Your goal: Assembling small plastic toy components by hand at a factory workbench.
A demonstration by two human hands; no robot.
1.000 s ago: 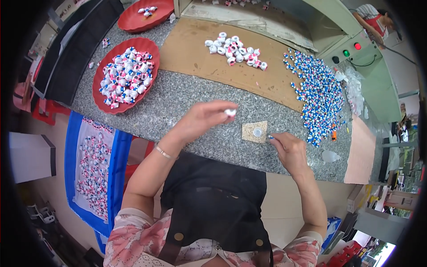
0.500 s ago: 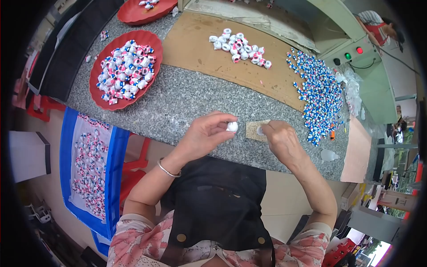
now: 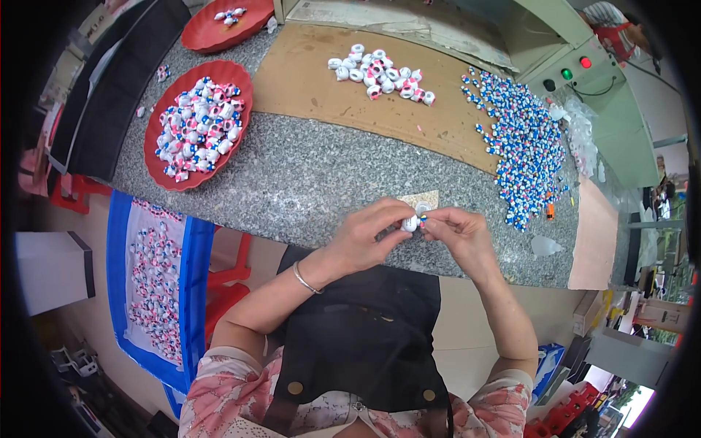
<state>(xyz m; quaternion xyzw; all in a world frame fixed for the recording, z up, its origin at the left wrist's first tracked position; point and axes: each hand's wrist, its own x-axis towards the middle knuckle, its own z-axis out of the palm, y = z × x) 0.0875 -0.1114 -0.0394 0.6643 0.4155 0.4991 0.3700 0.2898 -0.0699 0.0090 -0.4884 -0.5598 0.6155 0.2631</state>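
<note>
Between the fingertips of my left hand is a small white rounded toy part. My right hand pinches a tiny blue, yellow and pink piece right against that white part. Whether the two are joined cannot be made out. Just beyond my fingertips lies a small speckled tan pad with a round whitish spot or dish on it, partly hidden by my hands.
A red scalloped bowl of assembled-looking toy pieces stands left, another red bowl behind it. White parts lie on cardboard; tiny blue pieces heap at right, near a small translucent bottle. A blue tray sits lower left.
My left hand has moved right with the white part, and my right hand has come in from the pad to meet it. The tiny coloured piece now shows in my right fingers.
</note>
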